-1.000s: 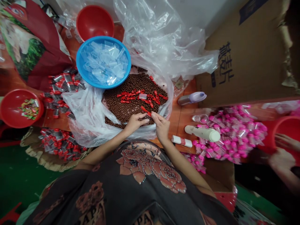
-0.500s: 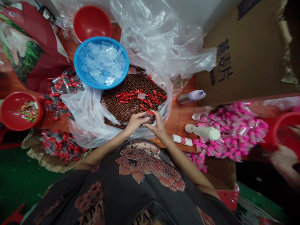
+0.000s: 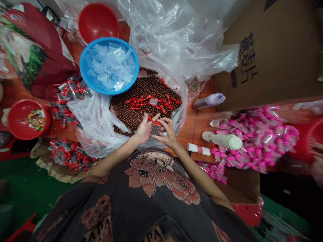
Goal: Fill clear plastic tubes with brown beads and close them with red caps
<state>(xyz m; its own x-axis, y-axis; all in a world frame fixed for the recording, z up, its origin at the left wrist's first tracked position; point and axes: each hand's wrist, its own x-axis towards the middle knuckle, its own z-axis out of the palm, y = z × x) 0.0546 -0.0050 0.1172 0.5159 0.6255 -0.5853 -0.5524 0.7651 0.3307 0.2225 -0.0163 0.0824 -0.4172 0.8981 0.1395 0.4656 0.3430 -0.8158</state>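
Note:
In front of my body I hold a small clear container (image 3: 155,129) filled with brown balls, topped by a red cap. My right hand (image 3: 169,133) is closed around its right side, thumb low and fingers at the cap. At its left edge is my left hand (image 3: 143,130), also closed on it, with a slim red piece (image 3: 149,118) by the fingertips. Beneath and beyond the hands, brown balls (image 3: 136,119) fill an opened plastic bag (image 3: 93,124). Several red caps (image 3: 137,101) and a clear empty container (image 3: 153,101) lie on the balls.
A blue basin (image 3: 83,75) of clear containers stands behind left, beside a red bowl (image 3: 98,20). Filled red-capped containers (image 3: 68,156) lie left. To the right are a spray bottle (image 3: 209,101), a pale bottle (image 3: 222,140), pink-capped containers (image 3: 259,144) and a cardboard box (image 3: 272,67).
The container has come down slightly toward me and is turned so its ball-filled side faces up. My left fingers have shifted to its left edge. The view has swung slightly.

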